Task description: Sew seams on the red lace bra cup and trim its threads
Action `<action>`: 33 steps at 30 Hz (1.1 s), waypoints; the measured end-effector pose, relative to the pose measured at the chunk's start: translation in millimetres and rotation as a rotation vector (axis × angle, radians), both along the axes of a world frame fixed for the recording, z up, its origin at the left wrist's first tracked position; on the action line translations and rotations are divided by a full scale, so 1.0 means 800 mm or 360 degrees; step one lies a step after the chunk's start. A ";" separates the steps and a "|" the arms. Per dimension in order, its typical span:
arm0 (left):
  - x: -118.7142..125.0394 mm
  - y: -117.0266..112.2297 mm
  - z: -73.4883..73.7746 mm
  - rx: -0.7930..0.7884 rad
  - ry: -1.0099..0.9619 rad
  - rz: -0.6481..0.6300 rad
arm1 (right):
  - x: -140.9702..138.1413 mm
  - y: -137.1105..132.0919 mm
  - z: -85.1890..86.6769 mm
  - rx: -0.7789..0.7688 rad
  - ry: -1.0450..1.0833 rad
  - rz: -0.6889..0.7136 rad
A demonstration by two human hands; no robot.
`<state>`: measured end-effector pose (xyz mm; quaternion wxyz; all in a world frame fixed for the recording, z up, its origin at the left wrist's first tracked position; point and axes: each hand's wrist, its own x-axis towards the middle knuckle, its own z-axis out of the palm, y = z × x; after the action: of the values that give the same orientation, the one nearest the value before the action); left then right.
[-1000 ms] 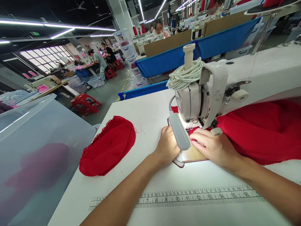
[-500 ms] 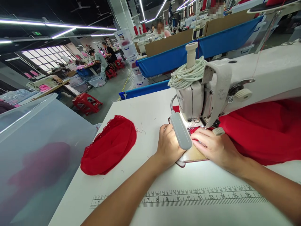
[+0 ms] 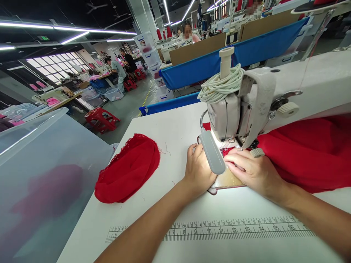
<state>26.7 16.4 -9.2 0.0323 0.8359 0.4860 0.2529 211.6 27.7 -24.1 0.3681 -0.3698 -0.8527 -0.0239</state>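
White tabletop (image 3: 170,120) | red lacy cloth (image 3: 226,150) lay under the white sewing machine (image 3: 225,118), ahead of and touching the nearer right hand (image 3: 255,170), axis hidden | right fingers together, left hand (image 3: 197,170) partly lamp-screened; I couldn't tell either grip

On my feed I count one sewing machine (image 3: 315,84); at its needle end, one left hand (image 3: 199,168) and one right hand (image 3: 255,170), plus one grey lamp (image 3: 214,155); atop its head, one cord coil (image 3: 221,88); left of it, one folded red piece (image 3: 128,170), one translucent bin (image 3: 82,140), three red stools (image 3: 102,119).
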 end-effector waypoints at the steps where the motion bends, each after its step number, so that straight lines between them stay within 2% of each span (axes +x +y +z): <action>1: 0.000 0.001 -0.001 -0.0034 -0.0006 0.0010 | -0.001 0.000 0.000 0.0024 0.0017 -0.0060; 4: -0.001 0.004 -0.002 -0.0121 -0.0025 0.0053 | -0.004 0.000 0.000 0.0143 0.0011 -0.0156; 7: -0.001 0.005 -0.002 -0.0156 -0.0024 0.0068 | -0.004 0.000 -0.001 0.0192 -0.0024 -0.0147; 12: -0.002 0.006 -0.003 -0.0158 -0.0026 0.0045 | -0.002 0.001 -0.007 0.0070 0.0012 -0.0097; 20: -0.003 0.005 -0.004 -0.0016 0.0082 -0.0026 | 0.002 0.003 -0.006 -0.0104 0.0009 0.0015; 24: -0.001 0.002 -0.001 0.0052 0.0116 -0.0047 | 0.003 0.005 -0.007 -0.0214 -0.0009 0.0168; 29: -0.001 0.000 0.001 0.0004 0.0106 -0.0024 | 0.001 0.006 -0.008 -0.0355 -0.0026 0.0266; 33: -0.002 0.002 0.000 -0.0045 0.0075 -0.0006 | 0.002 0.006 -0.008 -0.0330 -0.0081 0.0260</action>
<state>25.1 17.8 -9.5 0.0331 0.8420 0.4887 0.2261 213.0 32.1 -30.4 0.3068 -0.3344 -0.8870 0.0850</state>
